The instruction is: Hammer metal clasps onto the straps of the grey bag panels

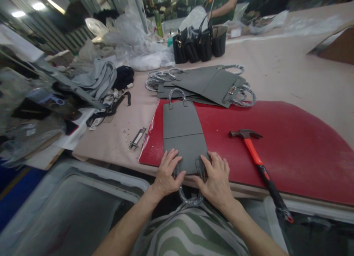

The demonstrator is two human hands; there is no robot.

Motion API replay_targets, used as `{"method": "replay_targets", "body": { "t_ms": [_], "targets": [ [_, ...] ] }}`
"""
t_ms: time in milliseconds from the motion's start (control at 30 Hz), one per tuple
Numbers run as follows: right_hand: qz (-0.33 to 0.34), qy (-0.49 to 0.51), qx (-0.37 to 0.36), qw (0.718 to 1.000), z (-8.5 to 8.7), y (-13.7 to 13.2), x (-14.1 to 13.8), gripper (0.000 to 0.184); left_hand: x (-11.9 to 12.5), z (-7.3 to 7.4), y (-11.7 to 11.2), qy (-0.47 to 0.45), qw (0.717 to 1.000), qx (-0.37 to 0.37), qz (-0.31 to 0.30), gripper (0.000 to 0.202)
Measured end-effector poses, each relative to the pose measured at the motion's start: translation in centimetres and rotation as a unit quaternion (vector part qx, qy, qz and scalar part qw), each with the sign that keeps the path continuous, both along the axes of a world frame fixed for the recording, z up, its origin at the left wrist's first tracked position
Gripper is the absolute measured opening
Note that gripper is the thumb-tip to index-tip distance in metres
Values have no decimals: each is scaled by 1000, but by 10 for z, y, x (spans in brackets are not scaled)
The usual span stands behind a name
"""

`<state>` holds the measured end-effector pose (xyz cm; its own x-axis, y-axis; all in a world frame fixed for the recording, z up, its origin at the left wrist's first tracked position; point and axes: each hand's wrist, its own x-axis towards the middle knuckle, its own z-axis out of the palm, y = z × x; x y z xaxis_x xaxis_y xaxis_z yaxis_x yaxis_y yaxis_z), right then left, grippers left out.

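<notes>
A flat grey bag panel (184,129) lies lengthwise on the red board, with a plastic-wrapped handle at each end. My left hand (167,174) grips its near left corner, fingers on top and thumb at the near edge. At the near right corner, my right hand (216,179) holds the panel in the same way, beside a handle tab. Between my wrists the near wrapped handle (190,202) hangs over the table edge. To the right, a claw hammer (256,156) with an orange and black grip rests on the board, its handle end jutting past the edge.
Behind the red board (290,145) lies a stack of grey bag panels (204,83). Black handbags (199,46) stand further back. Small metal parts (137,139) and straps lie at left. A grey plastic bin (83,204) is below the table. Across the table is another person's arm (225,7).
</notes>
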<state>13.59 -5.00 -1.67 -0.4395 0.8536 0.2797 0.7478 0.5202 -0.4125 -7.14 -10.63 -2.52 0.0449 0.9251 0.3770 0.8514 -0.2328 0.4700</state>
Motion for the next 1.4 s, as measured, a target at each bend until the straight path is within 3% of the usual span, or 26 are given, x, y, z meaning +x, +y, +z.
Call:
{"method": "replay_targets", "body": {
  "t_ms": [167, 400, 800, 1133, 1267, 1333, 1400],
  "targets": [
    [-43, -22, 12, 999, -3, -2, -14, 59, -4, 1, 10, -20, 1000, -2, -22, 42],
    [-44, -24, 24, 998, -7, -3, -12, 58, -11, 1, 16, -60, 997, 1, -39, 43],
    [-53, -21, 27, 998, -9, -16, -16, 50, -18, 10, 13, -40, 994, -59, -79, 60],
    [-65, -21, 38, 997, -7, -16, -21, 46, -14, 11, 13, -34, 994, -70, -71, 58],
    [-66, -23, 34, 997, -8, -15, -20, 46, -15, 19, 14, -65, 992, -81, -67, 55],
    [-66, -23, 44, 997, -8, -14, -19, 47, -18, 24, 17, -95, 991, -77, -51, 48],
    [-68, -22, 62, 995, -10, -12, -18, 49, -26, 28, 22, -125, 990, -57, 2, 34]
  ]
}}
